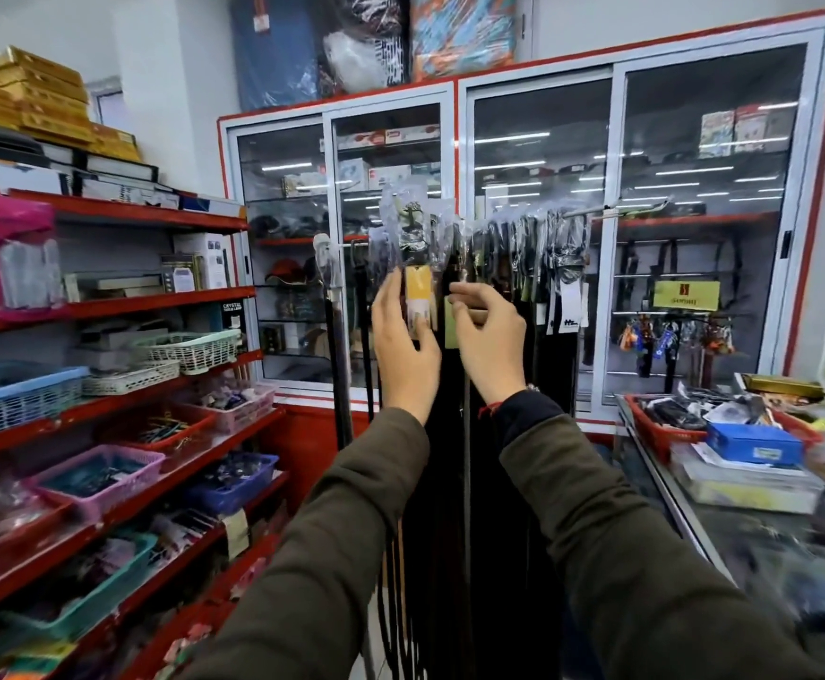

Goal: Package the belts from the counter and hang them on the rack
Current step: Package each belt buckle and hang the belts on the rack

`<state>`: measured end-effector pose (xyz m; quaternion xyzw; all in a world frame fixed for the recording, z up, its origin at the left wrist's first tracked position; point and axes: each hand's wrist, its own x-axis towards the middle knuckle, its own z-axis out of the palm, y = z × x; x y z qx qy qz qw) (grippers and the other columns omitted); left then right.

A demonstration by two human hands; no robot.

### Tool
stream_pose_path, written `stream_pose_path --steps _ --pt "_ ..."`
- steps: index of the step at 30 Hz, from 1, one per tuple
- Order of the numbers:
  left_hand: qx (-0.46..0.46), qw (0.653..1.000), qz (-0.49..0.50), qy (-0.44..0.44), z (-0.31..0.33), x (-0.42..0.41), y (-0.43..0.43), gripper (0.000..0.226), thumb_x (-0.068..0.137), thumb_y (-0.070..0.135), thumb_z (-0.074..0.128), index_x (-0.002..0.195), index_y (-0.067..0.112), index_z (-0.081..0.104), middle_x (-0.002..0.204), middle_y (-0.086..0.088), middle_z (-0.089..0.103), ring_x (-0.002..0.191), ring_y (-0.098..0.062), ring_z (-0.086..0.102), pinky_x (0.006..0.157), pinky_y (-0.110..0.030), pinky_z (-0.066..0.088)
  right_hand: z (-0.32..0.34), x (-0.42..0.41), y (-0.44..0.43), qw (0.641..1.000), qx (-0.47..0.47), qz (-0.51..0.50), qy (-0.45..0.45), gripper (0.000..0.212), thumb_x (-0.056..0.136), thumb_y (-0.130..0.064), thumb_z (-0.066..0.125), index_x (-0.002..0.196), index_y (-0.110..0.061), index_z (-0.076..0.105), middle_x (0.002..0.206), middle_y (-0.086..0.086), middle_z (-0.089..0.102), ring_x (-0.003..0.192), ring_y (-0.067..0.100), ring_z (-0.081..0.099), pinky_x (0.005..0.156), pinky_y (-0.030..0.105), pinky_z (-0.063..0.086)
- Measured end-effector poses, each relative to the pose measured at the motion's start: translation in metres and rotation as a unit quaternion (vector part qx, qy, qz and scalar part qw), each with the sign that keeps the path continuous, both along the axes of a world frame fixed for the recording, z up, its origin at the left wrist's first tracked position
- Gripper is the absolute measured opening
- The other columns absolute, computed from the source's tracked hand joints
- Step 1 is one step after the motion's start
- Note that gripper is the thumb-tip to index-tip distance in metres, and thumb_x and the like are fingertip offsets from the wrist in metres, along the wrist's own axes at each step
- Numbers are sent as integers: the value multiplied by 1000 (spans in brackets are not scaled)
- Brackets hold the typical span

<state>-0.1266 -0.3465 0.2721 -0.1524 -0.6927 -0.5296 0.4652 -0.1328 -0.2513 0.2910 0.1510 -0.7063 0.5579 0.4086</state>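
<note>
Several dark belts in clear plastic sleeves (523, 267) hang in a row from a horizontal rack bar (612, 208) in front of me. One packaged belt (413, 233) with a yellow tag sits higher than the others at the left end of the row. My left hand (403, 341) is raised against this belt at the yellow tag, fingers spread on it. My right hand (489, 341) pinches a neighbouring belt beside a green tag. Long black belt straps hang down between my forearms.
Red shelves with baskets (101, 473) run along the left. A glass-door cabinet (538, 238) stands behind the rack. To the right is a glass counter (685, 512) with a red tray (656, 434), a blue box (754, 441) and packaged goods.
</note>
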Motion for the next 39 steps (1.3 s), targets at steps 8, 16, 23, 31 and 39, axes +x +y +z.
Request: stream_pose_path --steps 8,16,23,31,39 --pt "-156 985 71 34 -101 10 74 63 105 27 44 161 25 16 173 3 7 161 -17 -7 131 -39 -7 -109 20 89 975 141 -174 9 36 100 -26 46 134 -24 57 141 -7 52 134 13 47 112 38 41" --pt "-241 965 -53 -91 -202 28 188 54 106 27 43 158 24 30 171 4 16 161 -16 0 132 -46 0 -215 63 211 928 166 -290 -165 38 99 -25 51 136 -23 55 155 -1 40 150 22 30 125 50 16" --pt "-296 926 -172 -158 -265 47 295 48 108 26 41 156 24 34 171 4 19 161 -18 1 131 -42 -6 -276 117 319 876 100 -367 -296 37 100 -20 51 137 -16 54 150 6 42 139 26 42 116 44 33" --pt "-543 727 -340 -247 -315 60 400 51 109 22 33 159 14 27 168 -7 28 160 -23 12 131 -45 -1 -334 173 415 793 -200 -297 -492 36 99 -24 52 79 0 70 85 26 76 84 41 75 82 54 60" --pt "-561 714 -329 -258 -327 75 429 43 101 16 51 142 24 58 141 -7 64 128 -32 59 106 -43 49 -367 174 431 738 -458 -196 -455 27 98 10 43 77 3 58 90 24 64 70 28 66 66 44 60"
